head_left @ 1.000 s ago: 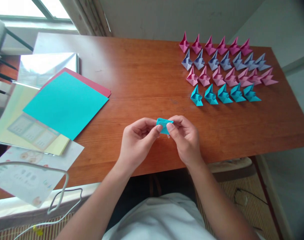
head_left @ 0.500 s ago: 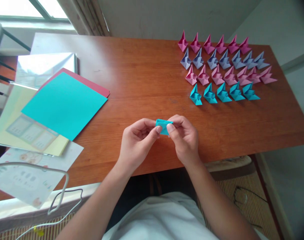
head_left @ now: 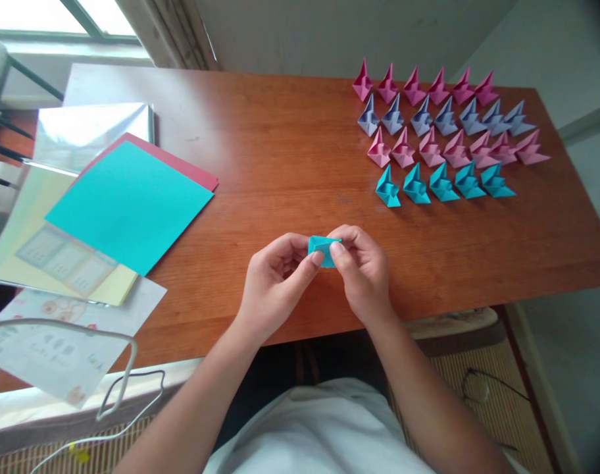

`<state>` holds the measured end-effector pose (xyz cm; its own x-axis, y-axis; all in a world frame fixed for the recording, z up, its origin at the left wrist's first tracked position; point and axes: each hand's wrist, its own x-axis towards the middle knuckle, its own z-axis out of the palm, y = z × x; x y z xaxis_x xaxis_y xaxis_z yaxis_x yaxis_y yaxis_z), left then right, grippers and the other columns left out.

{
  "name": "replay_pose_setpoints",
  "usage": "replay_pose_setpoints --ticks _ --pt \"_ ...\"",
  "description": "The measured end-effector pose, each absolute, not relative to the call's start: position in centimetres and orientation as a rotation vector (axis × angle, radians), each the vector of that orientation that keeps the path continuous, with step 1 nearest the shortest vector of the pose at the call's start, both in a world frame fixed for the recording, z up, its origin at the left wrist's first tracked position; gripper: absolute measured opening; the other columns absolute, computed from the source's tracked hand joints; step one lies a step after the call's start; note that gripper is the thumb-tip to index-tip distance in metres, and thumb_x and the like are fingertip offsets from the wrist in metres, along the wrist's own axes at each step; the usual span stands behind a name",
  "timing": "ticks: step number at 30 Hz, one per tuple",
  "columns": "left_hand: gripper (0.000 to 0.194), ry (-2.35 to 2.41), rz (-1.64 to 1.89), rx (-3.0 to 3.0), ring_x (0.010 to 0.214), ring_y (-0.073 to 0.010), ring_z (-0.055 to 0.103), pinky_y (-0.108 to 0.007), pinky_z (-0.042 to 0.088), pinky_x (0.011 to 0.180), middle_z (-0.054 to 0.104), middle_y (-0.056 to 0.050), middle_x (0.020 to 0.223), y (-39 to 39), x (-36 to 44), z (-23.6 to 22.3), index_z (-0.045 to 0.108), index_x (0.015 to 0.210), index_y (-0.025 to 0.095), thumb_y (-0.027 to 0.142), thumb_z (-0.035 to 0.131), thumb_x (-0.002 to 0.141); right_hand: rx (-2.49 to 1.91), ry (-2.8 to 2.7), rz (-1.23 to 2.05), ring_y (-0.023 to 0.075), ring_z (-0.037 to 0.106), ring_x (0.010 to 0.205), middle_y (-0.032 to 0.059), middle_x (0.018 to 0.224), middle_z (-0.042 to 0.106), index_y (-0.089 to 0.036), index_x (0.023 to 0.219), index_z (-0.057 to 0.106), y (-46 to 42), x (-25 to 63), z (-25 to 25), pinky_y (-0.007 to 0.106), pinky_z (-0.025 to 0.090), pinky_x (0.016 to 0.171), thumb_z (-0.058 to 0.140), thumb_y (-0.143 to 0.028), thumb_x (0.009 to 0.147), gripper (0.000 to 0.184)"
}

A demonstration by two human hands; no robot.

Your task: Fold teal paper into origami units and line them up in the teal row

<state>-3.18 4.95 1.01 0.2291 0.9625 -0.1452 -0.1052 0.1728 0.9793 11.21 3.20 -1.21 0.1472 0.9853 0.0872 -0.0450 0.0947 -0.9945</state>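
One folded turquoise paper (head_left: 324,247) between both hands (head_left: 316,255)

Room, home-like: we see one wooden table (head_left: 280,145), curtain (head_left: 169,29) and window (head_left: 58,16) at far left, woven mat (head_left: 482,388) near right.

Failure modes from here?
The small folded turquoise paper is pinched between left hand and right hand; uneven thumb pressure could skew its folds.

The row of pointed turquoise folded-paper shapes sits on the table beyond the right hand; a careless forward sweep might knock some askew.
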Motion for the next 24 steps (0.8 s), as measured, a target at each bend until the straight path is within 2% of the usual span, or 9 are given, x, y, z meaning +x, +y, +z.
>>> replay_pose_setpoints --ticks 7,12,18,24 --pt "0.018 1.085 1.047 1.109 0.064 -0.0107 0.063 -0.020 0.052 0.061 0.071 0.000 0.074 4.97 -3.06 1.03 0.074 0.086 0.018 0.035 0.079 0.086 -1.197 -1.151 1.060 0.0129 0.055 0.072 -0.0021 0.082 0.059 -0.022 0.093 0.064 2.90 11.22 -1.12 0.028 0.046 0.068 0.059 -0.030 0.098 0.011" --pt "0.019 1.149 1.083 1.248 0.067 -0.0139 0.066 -0.022 0.053 0.061 0.073 -0.002 0.076 4.69 -2.97 0.69 0.073 0.088 0.018 0.037 0.077 0.087 -1.221 -1.114 1.071 0.0135 0.052 0.067 -0.0024 0.074 0.056 -0.023 0.088 0.063 3.10 11.14 -1.19 0.029 0.043 0.063 0.056 -0.041 0.101 0.023" --pt "0.006 1.304 1.095 1.708 0.067 -0.0125 0.064 -0.023 0.051 0.067 0.074 -0.001 0.079 4.37 -2.96 0.46 0.071 0.086 0.020 0.025 0.071 0.090 -1.215 -1.069 1.088 0.0133 0.053 0.068 -0.0021 0.075 0.058 -0.023 0.088 0.068 3.31 11.29 -1.26 0.029 0.043 0.065 0.060 -0.040 0.099 0.022" --pt "0.010 1.304 1.110 1.840 0.064 -0.0110 0.060 -0.022 0.047 0.064 0.071 0.001 0.075 4.43 -3.17 0.34 0.067 0.080 0.021 0.019 0.072 0.088 -1.202 -1.129 1.095 0.0148 0.056 0.075 0.0008 0.084 0.063 -0.021 0.092 0.072 3.34 11.54 -1.21 0.031 0.044 0.070 0.058 -0.037 0.100 0.022"
